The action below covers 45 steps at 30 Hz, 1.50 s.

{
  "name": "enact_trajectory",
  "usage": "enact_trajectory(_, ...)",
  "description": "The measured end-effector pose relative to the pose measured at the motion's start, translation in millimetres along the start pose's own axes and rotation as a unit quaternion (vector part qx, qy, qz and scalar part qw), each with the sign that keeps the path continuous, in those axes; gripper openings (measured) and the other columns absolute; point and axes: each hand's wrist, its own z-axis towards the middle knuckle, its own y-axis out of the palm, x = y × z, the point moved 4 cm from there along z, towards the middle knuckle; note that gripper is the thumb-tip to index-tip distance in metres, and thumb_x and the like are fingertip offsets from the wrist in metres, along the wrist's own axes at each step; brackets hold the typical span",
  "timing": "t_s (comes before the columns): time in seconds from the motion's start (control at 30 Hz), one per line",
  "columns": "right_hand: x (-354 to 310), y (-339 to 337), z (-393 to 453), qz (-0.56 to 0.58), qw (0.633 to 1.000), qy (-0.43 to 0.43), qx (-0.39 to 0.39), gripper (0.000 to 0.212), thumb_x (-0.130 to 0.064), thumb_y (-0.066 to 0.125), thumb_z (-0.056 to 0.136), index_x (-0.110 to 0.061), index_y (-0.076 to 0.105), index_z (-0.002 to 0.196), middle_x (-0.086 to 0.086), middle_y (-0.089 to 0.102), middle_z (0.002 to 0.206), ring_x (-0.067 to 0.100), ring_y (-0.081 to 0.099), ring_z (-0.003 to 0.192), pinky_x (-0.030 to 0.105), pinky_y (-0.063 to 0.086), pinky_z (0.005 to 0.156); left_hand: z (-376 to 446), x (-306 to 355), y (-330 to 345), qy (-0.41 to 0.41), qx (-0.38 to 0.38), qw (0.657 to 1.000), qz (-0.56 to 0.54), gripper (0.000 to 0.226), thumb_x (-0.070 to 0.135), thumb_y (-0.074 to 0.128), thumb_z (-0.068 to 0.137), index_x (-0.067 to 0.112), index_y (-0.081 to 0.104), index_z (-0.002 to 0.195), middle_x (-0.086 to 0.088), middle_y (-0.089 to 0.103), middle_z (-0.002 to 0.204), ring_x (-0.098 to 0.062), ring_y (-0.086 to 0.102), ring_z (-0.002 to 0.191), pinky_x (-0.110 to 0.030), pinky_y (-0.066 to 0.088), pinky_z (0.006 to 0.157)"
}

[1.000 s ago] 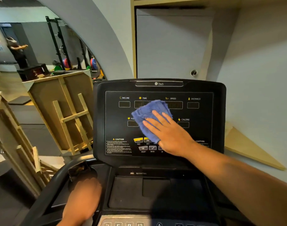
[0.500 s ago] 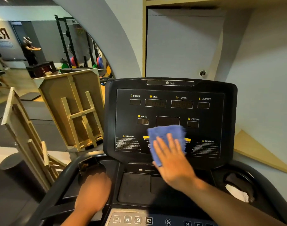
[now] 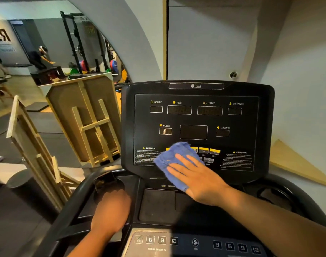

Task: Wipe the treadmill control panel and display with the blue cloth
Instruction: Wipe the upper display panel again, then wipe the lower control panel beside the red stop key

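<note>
The black treadmill control panel (image 3: pixel 197 119) stands upright in front of me, with dark readouts labelled incline, time, speed, distance, pulse and calorie. My right hand (image 3: pixel 197 177) lies flat on the blue cloth (image 3: pixel 172 160) and presses it against the panel's lower left part, over the yellow buttons and the bottom edge. Part of the button row is hidden under the cloth. My left hand (image 3: pixel 111 214) rests on the left side of the lower console, beside the cup holder (image 3: pixel 106 182), fingers curled down on the plastic.
A lower console strip (image 3: pixel 195 243) with 3-6-9-12 keys and a fan button lies nearest me. Wooden frames (image 3: pixel 88 119) lean at the left. A wall mirror (image 3: pixel 47 58) shows weight racks and a person. A grey wall is at the right.
My right hand has slid the cloth from the panel's upper middle down to the button row, then a little to the left. The left hand has stayed on the console.
</note>
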Motion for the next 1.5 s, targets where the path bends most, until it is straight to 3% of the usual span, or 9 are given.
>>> enact_trajectory(0.2, 57.1, -0.5, -101.3, -0.018, 0.981, 0.194, -0.003, 0.066, -0.034, 0.042, 0.097, -0.011, 0.027, 0.157, 0.012, 0.031, 0.163, 0.037, 0.011, 0.154, 0.059, 0.02, 0.119, -1.3, 2.2, -2.2, 0.001, -0.005, 1.0, -0.005, 0.029, 0.042, 0.04, 0.104, 0.031, 0.058, 0.085, 0.011, 0.059, 0.085, -0.007, 0.051, 0.086, -0.031, 0.048, 0.076)
enact_trajectory(0.37, 40.1, -4.2, -97.3, 0.001, 0.884, 0.468, 0.022, 0.059, -0.028, 0.025, 0.107, 0.011, 0.027, 0.15, 0.037, 0.024, 0.157, 0.051, 0.011, 0.15, 0.064, 0.017, 0.119, -0.3, 3.4, -3.2, 0.0, -0.008, 1.0, 0.004, 0.028, 0.043, 0.038, 0.104, 0.032, 0.056, 0.086, 0.012, 0.058, 0.085, -0.006, 0.051, 0.084, -0.03, 0.046, 0.075)
enact_trajectory(0.7, -39.1, 2.0, -11.2, 0.043, 0.991, 0.119, 0.042, 0.053, -0.031, 0.042, 0.105, -0.008, 0.039, 0.152, 0.014, 0.036, 0.16, 0.041, 0.017, 0.152, 0.056, 0.021, 0.121, 3.8, 0.5, 1.2, -0.007, -0.005, 1.0, 0.007, 0.026, 0.042, 0.041, 0.104, 0.031, 0.063, 0.096, 0.01, 0.063, 0.093, -0.012, 0.053, 0.092, -0.032, 0.046, 0.078)
enact_trajectory(0.97, 26.2, -13.6, -119.4, 0.015, 0.959, 0.281, 0.02, 0.061, -0.018, 0.049, 0.094, 0.003, 0.035, 0.149, 0.025, 0.04, 0.154, 0.036, 0.011, 0.153, 0.055, 0.017, 0.121, 2.3, -0.4, 2.2, 0.006, 0.004, 1.0, -0.008, 0.028, 0.04, 0.042, 0.104, 0.028, 0.063, 0.091, 0.008, 0.063, 0.089, -0.012, 0.052, 0.09, -0.032, 0.043, 0.075)
enact_trajectory(1.1, 18.0, -26.6, -134.3, 0.197, 0.856, 0.474, 0.06, 0.049, -0.018, 0.042, 0.106, -0.005, 0.034, 0.153, 0.017, 0.029, 0.162, 0.027, 0.015, 0.153, 0.039, 0.006, 0.125, -4.3, 1.4, -2.1, 0.033, 0.007, 0.999, -0.043, 0.023, 0.04, 0.047, 0.102, 0.032, 0.062, 0.087, 0.011, 0.062, 0.085, -0.011, 0.054, 0.089, -0.033, 0.044, 0.072)
enact_trajectory(1.27, -7.0, -51.6, -152.2, 0.418, 0.523, 0.714, 0.205, 0.049, -0.032, 0.039, 0.107, 0.0, 0.05, 0.142, 0.026, 0.053, 0.143, 0.037, 0.05, 0.131, 0.039, 0.037, 0.099, -22.6, -5.6, -4.7, 0.082, 0.011, 0.995, -0.063, 0.01, 0.038, 0.055, 0.098, 0.035, 0.063, 0.093, 0.015, 0.062, 0.079, -0.01, 0.056, 0.087, -0.035, 0.049, 0.072)
enact_trajectory(1.33, -16.1, -61.2, -157.7, 0.417, 0.455, 0.747, 0.247, 0.051, -0.035, 0.04, 0.105, 0.001, 0.052, 0.139, 0.027, 0.056, 0.137, 0.038, 0.053, 0.125, 0.039, 0.038, 0.092, -36.3, -10.2, -5.7, 0.11, 0.026, 0.992, -0.064, 0.01, 0.036, 0.056, 0.098, 0.035, 0.065, 0.096, 0.016, 0.064, 0.081, -0.01, 0.057, 0.085, -0.039, 0.053, 0.077)
enact_trajectory(1.4, -30.4, -76.2, -158.1, 0.401, 0.457, 0.755, 0.245, 0.052, -0.036, 0.04, 0.105, 0.001, 0.052, 0.139, 0.028, 0.055, 0.137, 0.04, 0.053, 0.124, 0.043, 0.04, 0.096, -52.5, -18.2, -5.6, 0.144, 0.042, 0.986, -0.066, 0.016, 0.036, 0.056, 0.097, 0.033, 0.069, 0.106, 0.013, 0.07, 0.095, -0.013, 0.06, 0.092, -0.04, 0.053, 0.085)
enact_trajectory(1.5, -59.3, -101.6, -152.0, 0.333, 0.578, 0.715, 0.21, 0.046, -0.029, 0.036, 0.108, 0.002, 0.053, 0.138, 0.031, 0.056, 0.136, 0.043, 0.052, 0.125, 0.039, 0.037, 0.091, -75.0, -34.5, 1.3, 0.185, 0.035, 0.981, -0.048, 0.048, 0.035, 0.057, 0.091, 0.026, 0.06, 0.138, 0.007, 0.065, 0.131, -0.017, 0.057, 0.124, -0.042, 0.043, 0.111)
